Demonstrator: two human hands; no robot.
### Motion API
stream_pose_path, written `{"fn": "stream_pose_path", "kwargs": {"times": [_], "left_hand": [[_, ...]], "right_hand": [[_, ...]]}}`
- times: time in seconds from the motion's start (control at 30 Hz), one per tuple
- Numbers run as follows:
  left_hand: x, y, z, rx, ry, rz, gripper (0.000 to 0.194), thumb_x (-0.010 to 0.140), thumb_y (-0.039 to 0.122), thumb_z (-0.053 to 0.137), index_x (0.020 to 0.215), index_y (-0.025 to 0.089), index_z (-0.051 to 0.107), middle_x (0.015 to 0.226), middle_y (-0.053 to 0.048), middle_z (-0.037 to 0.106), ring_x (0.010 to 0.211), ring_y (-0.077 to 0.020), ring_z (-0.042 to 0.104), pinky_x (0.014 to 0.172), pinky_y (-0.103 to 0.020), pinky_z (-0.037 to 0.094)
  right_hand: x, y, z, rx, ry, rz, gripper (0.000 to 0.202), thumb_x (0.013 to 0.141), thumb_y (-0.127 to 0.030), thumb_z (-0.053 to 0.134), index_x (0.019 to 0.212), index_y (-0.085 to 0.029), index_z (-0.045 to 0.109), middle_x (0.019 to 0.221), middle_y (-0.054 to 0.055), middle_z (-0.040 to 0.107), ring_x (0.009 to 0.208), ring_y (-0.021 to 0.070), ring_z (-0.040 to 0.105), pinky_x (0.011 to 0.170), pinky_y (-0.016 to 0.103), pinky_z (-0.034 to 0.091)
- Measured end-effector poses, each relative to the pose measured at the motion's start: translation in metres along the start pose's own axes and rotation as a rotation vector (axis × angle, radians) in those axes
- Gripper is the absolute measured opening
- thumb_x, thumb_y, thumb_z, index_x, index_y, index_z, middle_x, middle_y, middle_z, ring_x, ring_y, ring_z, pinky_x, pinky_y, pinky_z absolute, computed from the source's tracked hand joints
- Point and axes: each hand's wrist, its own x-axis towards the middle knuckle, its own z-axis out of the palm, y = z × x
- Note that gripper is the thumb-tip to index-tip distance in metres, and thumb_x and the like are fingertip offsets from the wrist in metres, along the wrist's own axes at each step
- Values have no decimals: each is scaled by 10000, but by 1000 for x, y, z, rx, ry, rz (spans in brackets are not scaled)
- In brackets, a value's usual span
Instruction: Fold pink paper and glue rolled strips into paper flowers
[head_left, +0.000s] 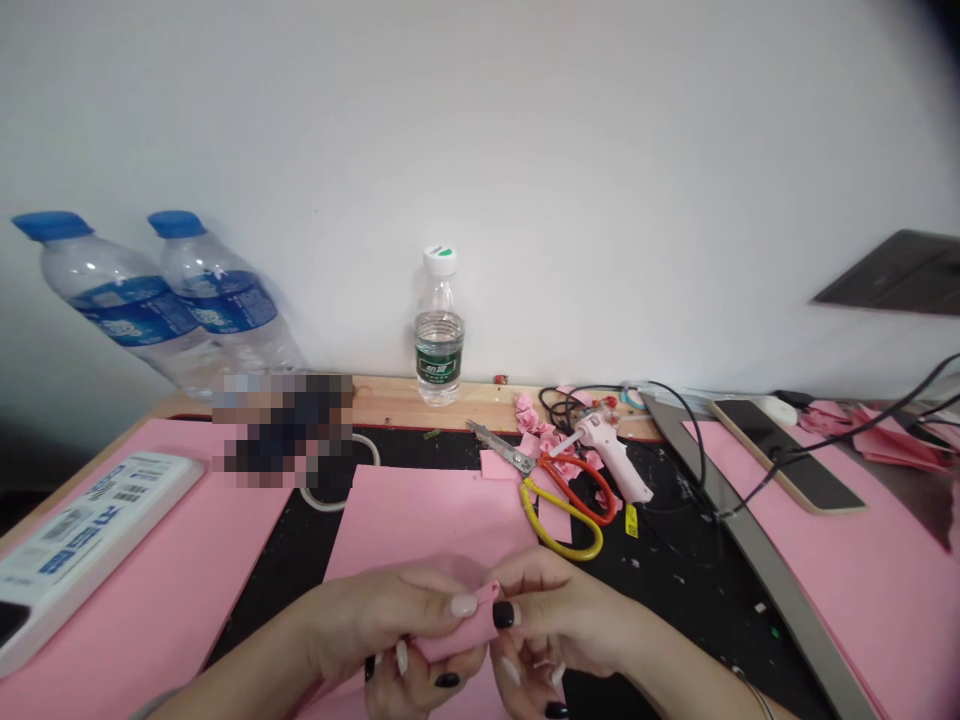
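Observation:
A small rolled piece of pink paper (457, 636) is held between both hands at the bottom centre. My left hand (405, 620) grips its left part, thumb on top and fingers curled beneath. On the paper's right end, my right hand (544, 615) pinches with thumb and forefinger, its other fingers bent below. Under the hands lies a flat pink sheet (427, 520) on the black mat (667, 590). Scissors (529, 470) with one red and one yellow handle lie just beyond my right hand.
Behind the scissors are a pink glue gun (615, 458), paper scraps (527, 412) and black cables. A small bottle (439, 345) stands by the wall; two large bottles (225, 300) are left. A white box (90, 540) lies left, a phone (787, 455) right.

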Motion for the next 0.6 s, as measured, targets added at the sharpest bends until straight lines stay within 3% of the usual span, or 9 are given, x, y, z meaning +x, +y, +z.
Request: {"fn": "stream_pose_path", "kwargs": {"times": [0.43, 0.6], "left_hand": [[0, -1, 3, -48, 3, 53, 431, 854, 563, 488, 672, 174, 463, 427, 104, 200, 320, -46, 51, 284, -169, 54], [0, -1, 4, -9, 24, 72, 424, 865, 546, 483, 674, 167, 466, 424, 101, 212, 316, -45, 71, 277, -160, 75]], "right_hand": [[-1, -7, 10, -6, 9, 2, 362, 699, -443, 721, 693, -102, 598, 457, -37, 483, 325, 41, 414, 324, 132, 168], [0, -6, 11, -7, 52, 27, 355, 658, -434, 727, 673, -107, 590, 442, -51, 474, 276, 28, 352, 290, 146, 159]]}}
